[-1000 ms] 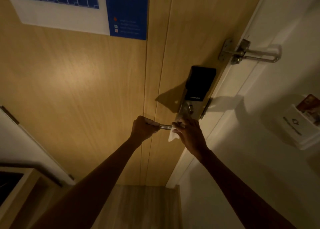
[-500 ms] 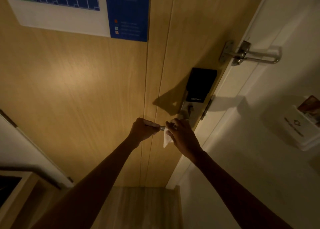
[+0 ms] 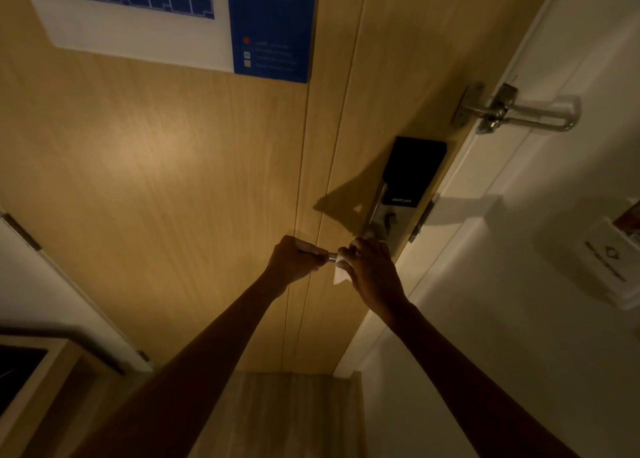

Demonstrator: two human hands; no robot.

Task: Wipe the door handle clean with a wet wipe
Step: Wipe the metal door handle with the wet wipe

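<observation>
My left hand [image 3: 294,260] grips the handle [image 3: 331,257] end; right hand [image 3: 372,270] pinches wipe [image 3: 341,277] round it. Best keep lever steady w/ left, slide wipe full length.

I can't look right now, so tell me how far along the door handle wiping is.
Under way, not finished. The left hand grips the free end of the door handle, steadying it. The right hand presses the wet wipe around the handle nearer the smart lock. Still left: the end hidden under the left hand. How clean the metal is can't be judged in this dim light.
</observation>
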